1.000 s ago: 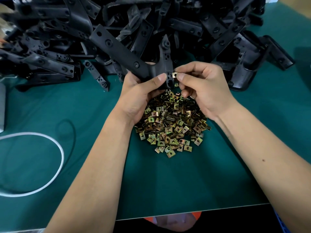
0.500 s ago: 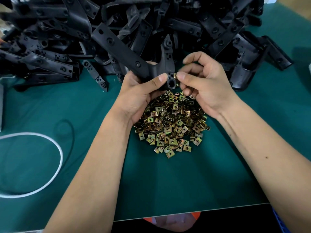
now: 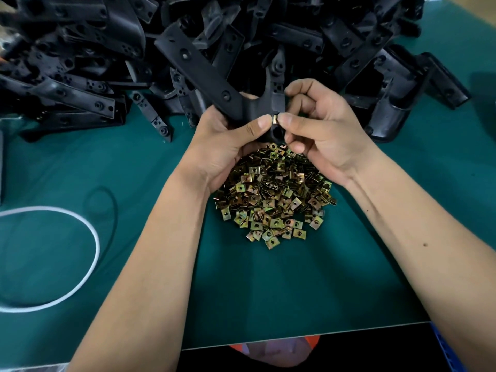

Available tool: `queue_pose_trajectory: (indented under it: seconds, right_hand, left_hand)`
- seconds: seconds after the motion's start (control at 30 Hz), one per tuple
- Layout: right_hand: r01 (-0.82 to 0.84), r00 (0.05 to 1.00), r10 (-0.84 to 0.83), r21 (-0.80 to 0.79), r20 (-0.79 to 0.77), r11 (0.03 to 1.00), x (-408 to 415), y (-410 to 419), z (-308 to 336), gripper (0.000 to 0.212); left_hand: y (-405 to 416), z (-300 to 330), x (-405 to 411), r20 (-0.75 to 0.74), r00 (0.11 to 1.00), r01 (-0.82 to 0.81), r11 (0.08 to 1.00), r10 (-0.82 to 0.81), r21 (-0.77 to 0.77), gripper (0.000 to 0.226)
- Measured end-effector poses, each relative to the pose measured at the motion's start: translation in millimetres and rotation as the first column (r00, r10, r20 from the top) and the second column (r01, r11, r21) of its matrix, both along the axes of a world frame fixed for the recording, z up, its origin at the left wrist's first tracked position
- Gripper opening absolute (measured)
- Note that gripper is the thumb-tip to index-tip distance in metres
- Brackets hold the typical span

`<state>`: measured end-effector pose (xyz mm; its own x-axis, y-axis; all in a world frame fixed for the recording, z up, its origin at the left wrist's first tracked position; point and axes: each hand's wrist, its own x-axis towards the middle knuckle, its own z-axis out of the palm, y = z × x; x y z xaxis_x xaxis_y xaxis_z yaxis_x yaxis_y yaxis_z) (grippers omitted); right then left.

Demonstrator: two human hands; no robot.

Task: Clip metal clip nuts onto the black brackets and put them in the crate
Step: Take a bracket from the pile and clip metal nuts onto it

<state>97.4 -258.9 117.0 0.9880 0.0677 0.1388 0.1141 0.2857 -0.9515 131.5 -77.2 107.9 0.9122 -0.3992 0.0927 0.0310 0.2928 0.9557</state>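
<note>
My left hand (image 3: 228, 149) grips a black Y-shaped bracket (image 3: 204, 73) at its fork, thumb on its near face. The bracket's long arm slants up to the left. My right hand (image 3: 324, 132) pinches a small brass-coloured clip nut (image 3: 274, 119) between thumb and forefinger, right against the bracket's short lower tab. Both thumbs meet at the nut. Directly below my hands lies a heap of loose clip nuts (image 3: 271, 200) on the green table mat (image 3: 268, 291). No crate is clearly visible.
A big pile of black brackets (image 3: 80, 63) fills the far side of the table from left to right. A white cord loop (image 3: 88, 264) lies at the left. A blue edge (image 3: 442, 347) shows at the bottom right, below the table's front edge.
My right hand's fingers have curled in tighter and the clip nut sits closer onto the bracket's tab. The bracket and my left hand have barely moved.
</note>
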Motion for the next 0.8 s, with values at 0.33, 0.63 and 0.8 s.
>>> queue_pose_trajectory:
  seconds: [0.33, 0.63, 0.8]
  right_hand:
    - [0.34, 0.939, -0.232, -0.581, 0.253, 0.74, 13, -6, -12, 0.007]
    - [0.259, 0.966, -0.04, -0.93, 0.257, 0.261, 17, -2, -22, 0.013]
    - [0.234, 0.968, 0.006, -0.918, 0.249, 0.321, 12, -2, -19, 0.012]
  left_hand:
    - [-1, 1, 3, -0.038, 0.966, -0.254, 0.967, 0.255, 0.012, 0.031]
    - [1, -3, 5, -0.167, 0.973, -0.182, 0.973, 0.158, -0.145, 0.03]
    - [-2, -3, 5, -0.135, 0.984, -0.134, 0.982, 0.116, -0.134, 0.029]
